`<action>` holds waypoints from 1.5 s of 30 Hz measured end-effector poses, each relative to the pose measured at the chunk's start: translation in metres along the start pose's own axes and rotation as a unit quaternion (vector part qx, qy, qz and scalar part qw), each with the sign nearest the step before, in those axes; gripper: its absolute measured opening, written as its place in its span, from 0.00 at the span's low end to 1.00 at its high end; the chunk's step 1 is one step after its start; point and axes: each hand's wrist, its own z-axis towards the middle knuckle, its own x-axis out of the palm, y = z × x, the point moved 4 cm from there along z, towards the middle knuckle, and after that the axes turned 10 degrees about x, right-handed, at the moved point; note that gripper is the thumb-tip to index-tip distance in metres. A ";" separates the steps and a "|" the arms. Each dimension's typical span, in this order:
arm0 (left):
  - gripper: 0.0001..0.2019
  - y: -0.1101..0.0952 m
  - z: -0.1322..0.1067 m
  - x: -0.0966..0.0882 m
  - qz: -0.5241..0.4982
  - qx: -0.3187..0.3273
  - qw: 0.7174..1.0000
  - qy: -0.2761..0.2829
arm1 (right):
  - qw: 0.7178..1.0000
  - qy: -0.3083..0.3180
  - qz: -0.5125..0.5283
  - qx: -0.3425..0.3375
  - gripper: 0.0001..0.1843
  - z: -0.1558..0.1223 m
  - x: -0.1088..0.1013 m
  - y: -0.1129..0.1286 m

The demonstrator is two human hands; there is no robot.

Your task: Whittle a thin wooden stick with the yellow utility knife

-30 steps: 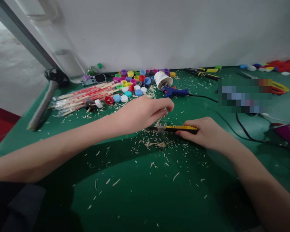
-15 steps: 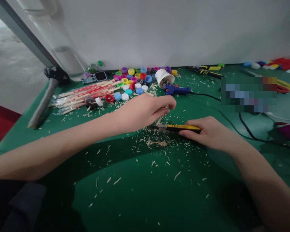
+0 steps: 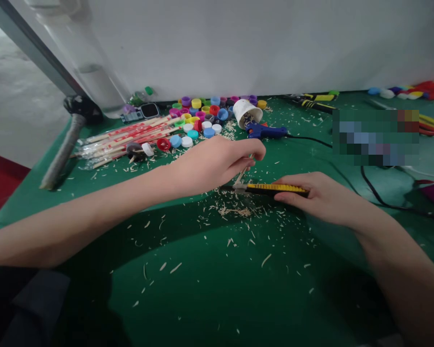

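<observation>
My left hand (image 3: pixel 226 161) pinches a thin wooden stick (image 3: pixel 241 175), which slants down from the fingers to the tabletop. My right hand (image 3: pixel 311 195) is closed around a yellow and black utility knife (image 3: pixel 275 188). Its blade end points left and lies against or right beside the stick's lower part; exact contact is hard to make out. Pale wood shavings (image 3: pixel 235 212) are heaped under the knife and scattered over the green table (image 3: pixel 210 299). My left fingers hide the upper end of the stick.
Colourful bottle caps (image 3: pixel 202 115) and plastic-wrapped sticks (image 3: pixel 126 140) lie at the back left, beside a hammer (image 3: pixel 63 149). A blue glue gun (image 3: pixel 267 131) rests by a tipped white cup (image 3: pixel 245 113), its cord running right. Pliers (image 3: pixel 314 101) lie near the wall; a blurred patch covers something at right.
The knife and my right hand have shifted slightly right. My left hand keeps its pinch on the stick in nearly the same place, and the view has tilted a little.
</observation>
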 end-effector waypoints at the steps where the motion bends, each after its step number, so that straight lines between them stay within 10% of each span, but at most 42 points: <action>1: 0.13 0.000 0.000 0.000 0.000 0.000 1.000 0.000 | 1.000 -0.009 0.004 0.002 0.21 0.001 0.000 0.000; 22: 0.13 -0.001 0.001 0.000 0.000 0.005 1.000 -0.002 | 0.959 -0.177 -0.212 0.057 0.31 0.002 0.005 0.012; 45: 0.13 -0.002 0.000 0.000 0.007 0.010 1.000 0.004 | 0.977 -0.114 -0.181 -0.029 0.18 0.005 0.013 0.008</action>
